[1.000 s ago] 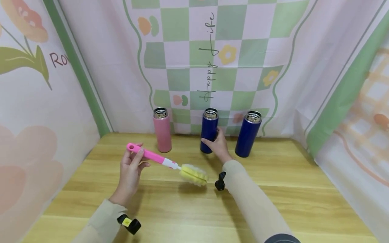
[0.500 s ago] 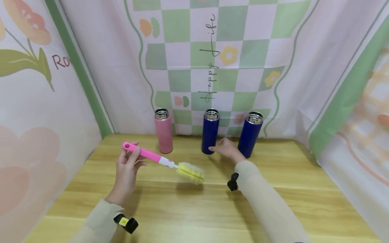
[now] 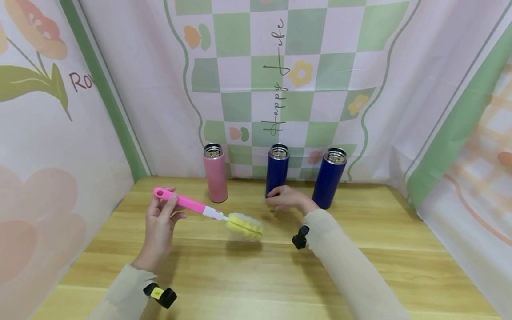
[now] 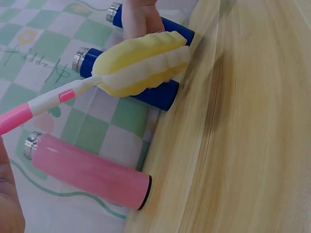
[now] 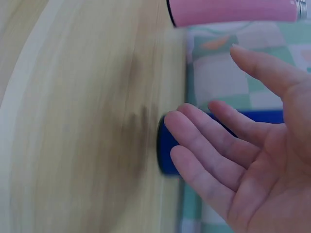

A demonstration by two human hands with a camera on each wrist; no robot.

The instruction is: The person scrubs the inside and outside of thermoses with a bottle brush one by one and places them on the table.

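My left hand (image 3: 160,224) pinches the pink handle of a bottle brush (image 3: 192,204) between thumb and fingers. Its yellow-and-white sponge head (image 4: 141,63) points right and slightly down, over the table. My right hand (image 3: 289,198) is in front of the middle blue bottle (image 3: 278,171) and hides its base in the head view. In the right wrist view, the fingers (image 5: 209,155) are loosely extended with nothing between them. Another blue bottle (image 3: 330,178) stands to the right of that hand, and a pink bottle (image 3: 215,178) stands to the left. All the bottles are upright with uncapped mouths.
The wooden table (image 3: 240,280) runs up to a checkered curtain (image 3: 268,75) just behind the bottles. More printed curtain (image 3: 44,178) hangs along the left side and the right side. Black wrist devices (image 3: 161,294) are strapped over both sleeves.
My right hand has come away from the middle blue bottle's side, first moving right and down, then back left in front of it. The left hand has drifted left with the brush.
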